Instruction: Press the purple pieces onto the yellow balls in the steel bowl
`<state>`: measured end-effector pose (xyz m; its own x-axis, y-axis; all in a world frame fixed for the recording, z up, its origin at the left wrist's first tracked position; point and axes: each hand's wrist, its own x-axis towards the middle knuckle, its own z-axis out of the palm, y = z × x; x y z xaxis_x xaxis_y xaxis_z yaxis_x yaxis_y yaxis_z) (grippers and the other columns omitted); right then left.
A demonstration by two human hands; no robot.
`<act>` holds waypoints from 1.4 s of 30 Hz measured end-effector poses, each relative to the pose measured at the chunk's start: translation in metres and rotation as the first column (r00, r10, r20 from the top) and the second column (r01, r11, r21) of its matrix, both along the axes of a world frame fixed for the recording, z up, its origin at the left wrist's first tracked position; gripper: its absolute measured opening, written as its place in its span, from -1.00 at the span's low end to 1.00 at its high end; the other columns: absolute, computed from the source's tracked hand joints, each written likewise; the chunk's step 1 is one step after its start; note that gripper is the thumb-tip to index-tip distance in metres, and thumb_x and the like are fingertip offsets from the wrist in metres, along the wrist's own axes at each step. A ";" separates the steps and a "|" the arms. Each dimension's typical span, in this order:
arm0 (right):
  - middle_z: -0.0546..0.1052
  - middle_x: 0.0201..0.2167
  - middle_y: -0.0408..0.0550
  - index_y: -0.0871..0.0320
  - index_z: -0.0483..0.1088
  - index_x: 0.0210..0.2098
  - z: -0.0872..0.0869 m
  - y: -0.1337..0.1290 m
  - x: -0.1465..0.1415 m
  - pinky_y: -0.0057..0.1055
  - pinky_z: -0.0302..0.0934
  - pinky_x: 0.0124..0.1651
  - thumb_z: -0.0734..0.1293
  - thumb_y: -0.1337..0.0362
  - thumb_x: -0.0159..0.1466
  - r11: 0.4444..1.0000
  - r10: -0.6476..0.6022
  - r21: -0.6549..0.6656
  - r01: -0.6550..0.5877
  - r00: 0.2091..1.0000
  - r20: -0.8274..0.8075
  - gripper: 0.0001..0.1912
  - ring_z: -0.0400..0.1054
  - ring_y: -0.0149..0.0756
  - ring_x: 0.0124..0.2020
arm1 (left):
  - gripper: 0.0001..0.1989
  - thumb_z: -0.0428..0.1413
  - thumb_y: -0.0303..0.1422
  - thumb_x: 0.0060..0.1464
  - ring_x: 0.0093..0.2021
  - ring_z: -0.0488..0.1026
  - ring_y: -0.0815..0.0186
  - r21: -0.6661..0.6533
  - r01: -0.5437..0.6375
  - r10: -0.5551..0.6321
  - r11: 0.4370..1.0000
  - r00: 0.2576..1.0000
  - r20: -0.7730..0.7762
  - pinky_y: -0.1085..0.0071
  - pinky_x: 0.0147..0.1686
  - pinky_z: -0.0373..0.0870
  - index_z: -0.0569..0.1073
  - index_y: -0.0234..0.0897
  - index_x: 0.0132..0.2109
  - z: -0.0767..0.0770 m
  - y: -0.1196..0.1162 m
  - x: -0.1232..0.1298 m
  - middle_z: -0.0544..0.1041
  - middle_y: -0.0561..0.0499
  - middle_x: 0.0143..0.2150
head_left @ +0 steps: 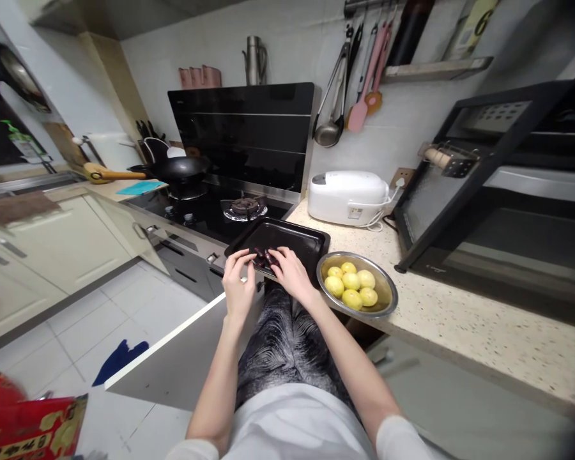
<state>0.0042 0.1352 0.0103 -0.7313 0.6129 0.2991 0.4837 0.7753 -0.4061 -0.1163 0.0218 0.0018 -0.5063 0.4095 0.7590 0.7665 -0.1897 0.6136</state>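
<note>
Small, glossy, dark reddish-brown pieces show between my two hands, over the near part of a black baking tray. Their exact kind is too small to tell. My left hand curls at their left side, with fingertips closed against them. From the right, my right hand bends its fingers onto the same pieces. Both hands stay low at the tray's front edge, and the fingers partly hide what they hold. Just right of the tray stands a steel bowl with several yellow round fruits.
Behind the tray is a gas burner, with a black wok farther left. A white appliance and a black oven stand along the counter. Below my left arm, a cabinet door stands open.
</note>
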 end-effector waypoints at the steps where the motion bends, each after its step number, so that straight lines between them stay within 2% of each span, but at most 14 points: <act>1: 0.32 0.32 0.19 0.08 0.29 0.36 0.001 0.010 -0.012 -0.05 0.25 0.29 0.31 0.36 0.41 1.000 0.015 -0.016 -0.014 0.999 0.050 -0.46 0.24 -0.02 0.32 | -0.80 0.06 -0.42 0.33 0.12 0.50 0.17 0.001 0.005 -0.005 1.000 1.000 0.004 0.18 0.19 0.41 0.59 -0.20 -0.07 0.001 -0.001 -0.001 0.55 -0.10 0.04; 6: 0.28 0.37 0.24 -0.01 0.32 0.36 0.003 0.046 -0.052 0.02 0.22 0.28 0.50 0.35 0.26 0.991 0.121 -0.073 -0.108 0.973 0.198 -0.29 0.24 0.09 0.34 | -0.82 0.07 -0.42 0.34 0.13 0.50 0.16 0.015 0.021 -0.021 1.000 0.999 0.025 0.15 0.20 0.40 0.58 -0.20 -0.08 0.003 -0.006 -0.007 0.54 -0.11 0.05; 11: 0.40 0.28 0.11 -0.07 0.52 0.15 -0.001 0.064 -0.066 -0.06 0.24 0.25 0.53 0.34 0.23 0.975 0.220 -0.090 -0.204 0.941 0.258 -0.49 0.29 0.03 0.29 | -0.82 0.07 -0.41 0.34 0.14 0.49 0.15 0.017 0.034 -0.035 0.999 0.999 0.038 0.14 0.21 0.40 0.58 -0.18 -0.09 0.002 -0.007 -0.012 0.54 -0.11 0.06; 17: 0.47 0.04 0.02 0.06 0.55 0.02 -0.008 0.063 -0.062 -0.24 0.25 0.14 0.46 0.42 0.29 0.959 0.281 -0.041 -0.279 0.940 0.193 -0.69 0.34 -0.20 0.09 | -0.82 0.08 -0.42 0.33 0.13 0.49 0.14 -0.004 0.038 -0.038 0.999 0.997 0.060 0.14 0.21 0.40 0.59 -0.19 -0.09 -0.001 -0.005 -0.015 0.54 -0.11 0.06; 20: 0.46 -0.03 0.01 0.11 0.54 -0.06 -0.011 0.060 -0.061 -0.24 0.25 0.12 0.44 0.45 0.30 0.959 0.283 -0.018 -0.284 0.946 0.159 -0.77 0.31 -0.21 0.03 | -0.82 0.08 -0.42 0.33 0.12 0.50 0.15 -0.003 0.041 -0.041 0.999 0.997 0.062 0.15 0.20 0.40 0.59 -0.20 -0.10 -0.003 -0.003 -0.015 0.54 -0.11 0.06; 24: 0.46 -0.05 0.00 0.13 0.54 -0.09 -0.015 0.059 -0.062 -0.23 0.24 0.10 0.45 0.49 0.27 0.961 0.276 -0.006 -0.277 0.951 0.138 -0.75 0.31 -0.20 0.02 | -0.82 0.08 -0.42 0.33 0.12 0.50 0.15 -0.010 0.038 -0.037 0.999 0.998 0.059 0.15 0.19 0.41 0.59 -0.19 -0.10 -0.004 -0.002 -0.015 0.55 -0.11 0.06; 31: 0.43 -0.05 0.01 0.12 0.55 -0.06 -0.018 0.058 -0.063 -0.28 0.25 0.08 0.42 0.50 0.29 0.975 0.220 -0.008 -0.221 0.966 0.133 -0.73 0.32 -0.22 -0.02 | -0.82 0.08 -0.43 0.33 0.13 0.50 0.14 -0.045 0.060 -0.058 0.997 0.997 0.053 0.13 0.20 0.40 0.59 -0.19 -0.09 -0.007 0.000 -0.013 0.54 -0.12 0.06; 36: 0.41 -0.02 0.03 0.08 0.53 -0.09 -0.019 0.052 -0.061 -0.24 0.24 0.04 0.35 0.50 0.33 0.984 0.173 0.018 -0.178 0.973 0.151 -0.76 0.28 -0.18 0.00 | -0.82 0.08 -0.43 0.32 0.14 0.49 0.13 -0.073 0.066 -0.064 0.995 0.997 0.043 0.12 0.21 0.39 0.59 -0.19 -0.09 -0.010 0.001 -0.013 0.54 -0.12 0.06; 39: 0.42 -0.01 0.04 0.06 0.51 -0.05 -0.020 0.051 -0.060 -0.18 0.24 0.04 0.34 0.45 0.37 0.988 0.147 0.025 -0.153 0.975 0.168 -0.78 0.28 -0.13 0.02 | -0.83 0.09 -0.42 0.33 0.14 0.49 0.13 -0.075 0.061 -0.058 0.995 0.997 0.041 0.12 0.21 0.39 0.59 -0.19 -0.09 -0.011 0.002 -0.015 0.54 -0.12 0.06; 42: 0.43 0.00 0.03 0.06 0.48 0.00 -0.021 0.052 -0.059 -0.20 0.24 0.04 0.34 0.43 0.38 0.988 0.146 0.027 -0.153 0.974 0.175 -0.76 0.30 -0.17 -0.01 | -0.83 0.08 -0.41 0.33 0.14 0.50 0.13 -0.079 0.065 -0.061 0.995 0.997 0.048 0.12 0.22 0.39 0.59 -0.19 -0.09 -0.012 0.002 -0.016 0.54 -0.11 0.07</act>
<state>-0.0551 0.1875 -0.0103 -0.8566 0.4825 0.1829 0.4206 0.8582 -0.2943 -0.1323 0.0237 -0.0102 -0.5105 0.5007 0.6991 0.7257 -0.1852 0.6626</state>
